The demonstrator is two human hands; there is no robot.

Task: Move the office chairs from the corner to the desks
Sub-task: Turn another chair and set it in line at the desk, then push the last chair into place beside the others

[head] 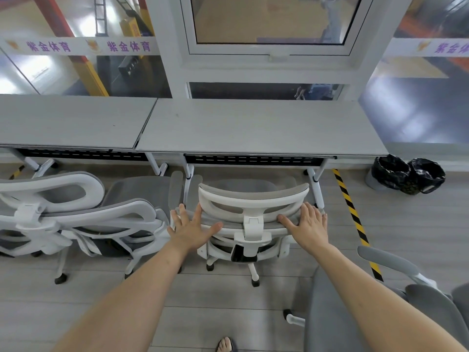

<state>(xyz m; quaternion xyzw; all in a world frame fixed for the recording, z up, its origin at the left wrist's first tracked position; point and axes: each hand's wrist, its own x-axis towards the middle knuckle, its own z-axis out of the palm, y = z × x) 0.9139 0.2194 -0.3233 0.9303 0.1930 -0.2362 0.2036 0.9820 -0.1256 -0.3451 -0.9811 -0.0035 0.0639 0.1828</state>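
Grey floor (406, 232) lies open rightward to two bag-lined bins (406, 175), while spread left hand (190, 228) and right hand (308, 226) press flat on a chair (251, 212) tucked against the counter (253, 128) edge.

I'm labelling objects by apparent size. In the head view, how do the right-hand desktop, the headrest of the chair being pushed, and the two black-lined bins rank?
1. Right-hand desktop, by far the largest.
2. Headrest.
3. The two bins, left bin and right bin, look about equal, so I won't rank them; both sit farther from the camera than the headrest.
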